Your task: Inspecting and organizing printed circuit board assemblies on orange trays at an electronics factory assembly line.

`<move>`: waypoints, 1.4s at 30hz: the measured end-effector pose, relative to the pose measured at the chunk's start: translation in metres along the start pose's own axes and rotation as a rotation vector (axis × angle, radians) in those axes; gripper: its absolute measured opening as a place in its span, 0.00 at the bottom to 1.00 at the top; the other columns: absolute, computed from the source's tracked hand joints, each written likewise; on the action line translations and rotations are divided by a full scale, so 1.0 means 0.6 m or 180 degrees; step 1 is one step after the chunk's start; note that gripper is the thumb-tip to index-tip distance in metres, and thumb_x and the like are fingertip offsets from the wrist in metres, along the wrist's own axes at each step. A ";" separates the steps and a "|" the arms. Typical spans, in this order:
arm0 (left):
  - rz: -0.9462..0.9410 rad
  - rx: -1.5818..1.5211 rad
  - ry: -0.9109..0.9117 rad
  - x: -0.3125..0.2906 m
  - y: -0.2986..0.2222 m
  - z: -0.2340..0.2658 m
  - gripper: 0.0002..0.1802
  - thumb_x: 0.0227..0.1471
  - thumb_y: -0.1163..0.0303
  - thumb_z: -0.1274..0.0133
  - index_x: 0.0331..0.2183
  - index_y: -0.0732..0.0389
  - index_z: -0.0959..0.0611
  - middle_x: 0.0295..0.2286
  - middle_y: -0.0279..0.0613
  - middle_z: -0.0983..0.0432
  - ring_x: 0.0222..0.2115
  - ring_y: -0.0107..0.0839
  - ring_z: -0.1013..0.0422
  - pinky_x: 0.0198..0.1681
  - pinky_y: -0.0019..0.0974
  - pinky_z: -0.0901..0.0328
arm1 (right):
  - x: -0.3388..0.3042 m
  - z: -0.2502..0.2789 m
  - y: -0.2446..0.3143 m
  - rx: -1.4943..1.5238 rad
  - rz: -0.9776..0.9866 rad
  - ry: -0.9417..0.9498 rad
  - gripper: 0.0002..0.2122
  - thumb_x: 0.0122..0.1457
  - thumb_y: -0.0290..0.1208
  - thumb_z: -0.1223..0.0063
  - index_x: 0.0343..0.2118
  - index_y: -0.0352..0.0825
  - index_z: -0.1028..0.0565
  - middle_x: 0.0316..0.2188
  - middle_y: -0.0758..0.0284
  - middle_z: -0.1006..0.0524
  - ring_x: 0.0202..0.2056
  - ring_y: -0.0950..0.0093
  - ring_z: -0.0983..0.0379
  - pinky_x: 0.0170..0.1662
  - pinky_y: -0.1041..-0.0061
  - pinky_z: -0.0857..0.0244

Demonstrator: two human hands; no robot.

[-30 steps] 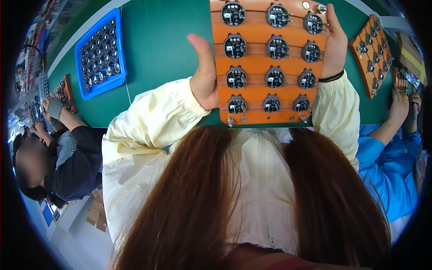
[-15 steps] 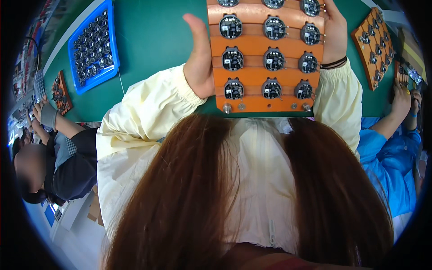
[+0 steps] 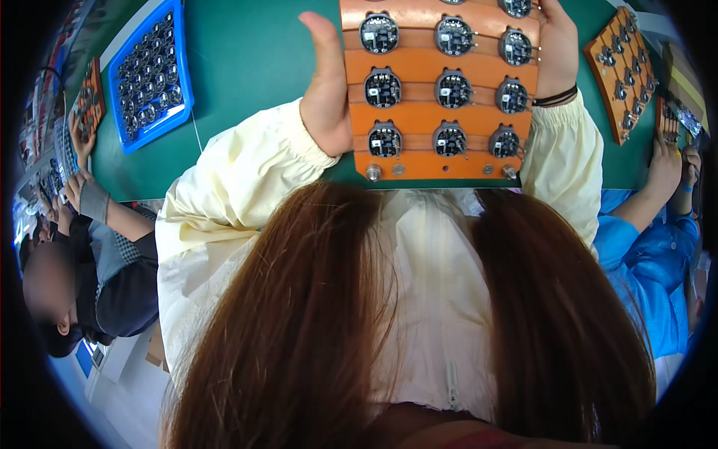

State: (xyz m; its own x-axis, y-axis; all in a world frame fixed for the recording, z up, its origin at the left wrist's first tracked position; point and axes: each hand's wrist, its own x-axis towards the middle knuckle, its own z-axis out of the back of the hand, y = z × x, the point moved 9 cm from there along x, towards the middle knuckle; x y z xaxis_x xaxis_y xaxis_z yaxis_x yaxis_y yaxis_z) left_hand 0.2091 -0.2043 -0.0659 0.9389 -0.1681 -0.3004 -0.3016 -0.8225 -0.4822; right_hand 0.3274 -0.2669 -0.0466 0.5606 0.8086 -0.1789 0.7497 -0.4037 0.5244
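Note:
An orange slotted fixture board (image 3: 419, 161) is held up over the near edge of the table, its top cut off by the picture. Rows of small round black circuit boards (image 3: 450, 140) sit in grey seats on it, with thin pins or wires at the sides of several. Metal knobs (image 3: 373, 173) stand at its near corners. My left hand (image 3: 326, 93) grips the left edge, thumb raised and fingers hidden behind the board. Around the right edge is my right hand (image 3: 559, 56), closed, its fingers mostly hidden.
A blue tray (image 3: 186, 105) of round parts lies on the green table (image 3: 247, 67) at left. Another orange board (image 3: 598, 60) lies at right. The left co-worker's hand (image 3: 84, 142) holds an orange board (image 3: 90, 97); the right co-worker's hand (image 3: 664, 165) is at a smaller board (image 3: 668, 120).
The board in my hands has shifted slightly up in the picture. At the left, the co-worker's orange board has moved farther away and is now in that person's hand.

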 end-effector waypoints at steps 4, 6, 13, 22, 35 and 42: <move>0.0198 -0.0106 0.0143 0.006 0.008 -0.010 0.58 0.33 0.22 0.71 0.58 0.54 0.48 0.56 0.47 0.48 0.55 0.47 0.46 0.54 0.56 0.44 | -0.014 -0.017 0.006 0.0389 -0.0106 -0.0253 0.23 0.62 0.46 0.71 0.47 0.30 0.34 0.46 0.55 0.30 0.44 0.61 0.32 0.50 0.63 0.39; 0.0205 -0.0081 0.0011 0.006 0.012 -0.008 0.58 0.33 0.22 0.72 0.58 0.54 0.48 0.56 0.47 0.47 0.55 0.47 0.45 0.53 0.56 0.44 | -0.020 -0.014 0.009 0.0315 -0.0018 -0.0304 0.23 0.62 0.46 0.71 0.47 0.30 0.34 0.46 0.55 0.30 0.44 0.61 0.32 0.50 0.63 0.39; 0.0152 -0.0055 -0.0481 -0.002 0.008 0.012 0.58 0.33 0.21 0.73 0.58 0.54 0.47 0.55 0.47 0.45 0.54 0.47 0.44 0.52 0.56 0.43 | -0.010 -0.019 0.002 0.0464 -0.0096 -0.0154 0.23 0.61 0.47 0.71 0.48 0.31 0.35 0.48 0.55 0.31 0.46 0.60 0.33 0.51 0.62 0.40; 0.0179 0.0022 -0.0724 -0.010 0.006 0.037 0.55 0.36 0.22 0.75 0.57 0.53 0.44 0.54 0.47 0.43 0.53 0.47 0.42 0.52 0.54 0.41 | 0.000 -0.017 -0.014 0.0397 -0.0214 -0.0127 0.24 0.61 0.47 0.71 0.48 0.31 0.35 0.48 0.55 0.32 0.47 0.59 0.34 0.52 0.60 0.41; 0.0403 -0.1580 0.0535 0.014 0.019 -0.017 0.58 0.34 0.22 0.72 0.56 0.57 0.44 0.55 0.48 0.45 0.54 0.47 0.44 0.54 0.53 0.45 | -0.008 0.013 0.006 0.0444 -0.0097 -0.0240 0.23 0.62 0.47 0.72 0.48 0.31 0.35 0.48 0.55 0.32 0.46 0.60 0.34 0.51 0.60 0.40; 0.0283 -0.1046 0.0200 -0.002 0.008 0.011 0.57 0.35 0.22 0.78 0.57 0.55 0.44 0.54 0.47 0.42 0.53 0.46 0.42 0.53 0.51 0.41 | -0.005 0.003 -0.004 0.0282 -0.0063 -0.0159 0.23 0.62 0.46 0.71 0.48 0.30 0.35 0.46 0.56 0.30 0.45 0.61 0.32 0.50 0.63 0.39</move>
State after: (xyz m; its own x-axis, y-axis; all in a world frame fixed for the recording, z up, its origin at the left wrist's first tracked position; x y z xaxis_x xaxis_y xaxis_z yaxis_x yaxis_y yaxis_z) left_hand 0.2057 -0.2045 -0.0732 0.9228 -0.2717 -0.2732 -0.3226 -0.9325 -0.1626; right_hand 0.3244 -0.2689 -0.0489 0.5606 0.7952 -0.2310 0.7877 -0.4260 0.4450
